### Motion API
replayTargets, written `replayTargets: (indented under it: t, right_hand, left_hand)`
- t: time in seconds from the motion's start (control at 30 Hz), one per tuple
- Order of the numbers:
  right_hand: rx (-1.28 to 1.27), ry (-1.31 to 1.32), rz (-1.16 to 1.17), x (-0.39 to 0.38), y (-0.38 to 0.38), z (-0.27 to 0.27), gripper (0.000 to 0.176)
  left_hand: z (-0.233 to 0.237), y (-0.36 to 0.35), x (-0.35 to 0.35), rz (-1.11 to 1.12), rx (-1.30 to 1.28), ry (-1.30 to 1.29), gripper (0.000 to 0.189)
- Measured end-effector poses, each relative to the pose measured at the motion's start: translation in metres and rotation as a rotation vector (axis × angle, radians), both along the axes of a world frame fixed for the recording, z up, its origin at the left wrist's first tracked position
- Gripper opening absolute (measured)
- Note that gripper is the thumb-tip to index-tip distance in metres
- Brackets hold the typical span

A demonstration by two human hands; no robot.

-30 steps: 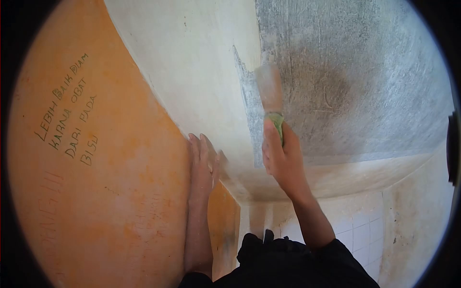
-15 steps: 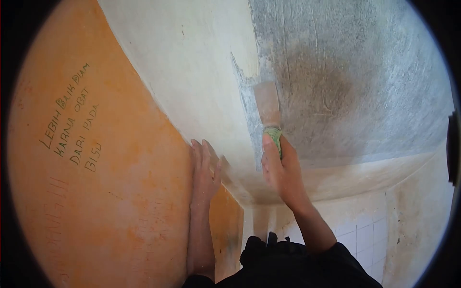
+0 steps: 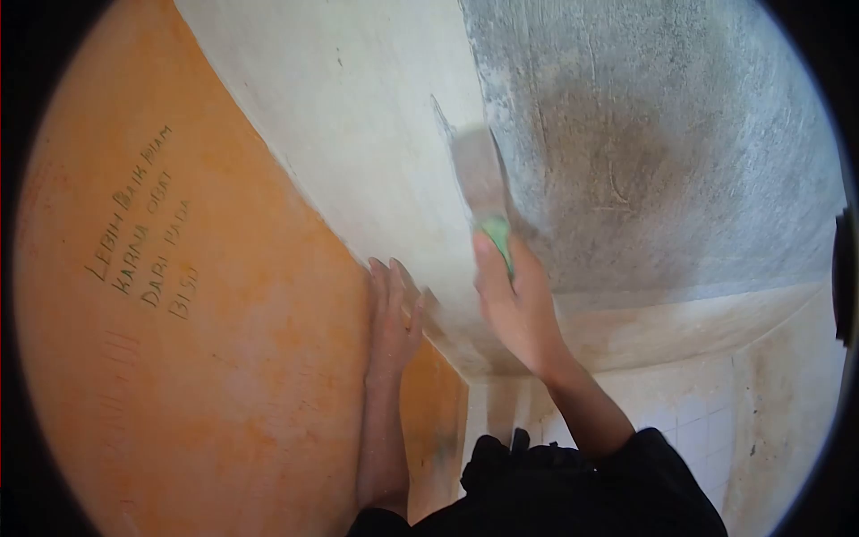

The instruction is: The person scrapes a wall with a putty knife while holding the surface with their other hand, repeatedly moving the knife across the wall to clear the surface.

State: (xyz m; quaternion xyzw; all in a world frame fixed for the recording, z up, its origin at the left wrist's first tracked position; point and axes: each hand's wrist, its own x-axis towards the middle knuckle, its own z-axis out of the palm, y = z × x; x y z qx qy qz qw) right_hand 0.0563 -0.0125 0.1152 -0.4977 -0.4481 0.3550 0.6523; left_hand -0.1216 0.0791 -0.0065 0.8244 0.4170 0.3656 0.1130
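My right hand (image 3: 519,291) is wrapped round the green handle of a putty knife (image 3: 479,170). The broad, dull blade lies at the border between the pale paint (image 3: 358,107) and the bare grey patch (image 3: 662,116); its tip is near the jagged paint edge. My left hand (image 3: 392,318) rests against the wall where the orange surface (image 3: 250,376) meets the pale one. Its fingers are stretched out, and it holds nothing.
Green handwriting (image 3: 139,224) marks the orange wall at left. A brownish stain darkens the grey patch. Below it runs a pale ledge (image 3: 644,336), with white tiles (image 3: 698,438) farther down. A dark object (image 3: 843,277) sits at the right edge.
My right hand and the putty knife have moved slightly up and left, so the blade now covers part of the jagged paint edge. My left hand stays against the wall.
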Motion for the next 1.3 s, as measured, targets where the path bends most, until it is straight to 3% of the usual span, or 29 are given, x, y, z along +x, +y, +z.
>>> replayTargets:
  t: [0.63,0.87,0.97,1.13,1.2,1.3]
  right_hand:
    - [-0.057,0.181,0.006,-0.003,-0.007,-0.019,0.028]
    - [-0.004,0.270,0.092,-0.009,0.002,0.031,0.026]
    - [-0.034,0.234,0.001,-0.007,-0.004,-0.010,0.027]
    - [-0.033,0.223,0.000,-0.010,-0.001,-0.012,0.027]
    - [-0.007,0.223,-0.024,-0.008,-0.003,-0.009,0.027]
    - [-0.008,0.306,0.091,0.004,-0.010,0.000,0.026]
  left_hand:
    - [0.000,0.001,-0.003,-0.020,-0.046,0.004,0.069]
    - [0.000,-0.005,0.003,-0.010,-0.064,-0.016,0.067]
    - [0.004,-0.001,0.000,0.012,-0.030,-0.001,0.064]
    - [-0.002,-0.002,-0.002,0.032,-0.018,0.088,0.065]
    - [0.003,-0.002,0.001,-0.031,-0.065,-0.050,0.066]
    - [0.002,0.000,0.001,0.026,-0.050,0.025,0.066]
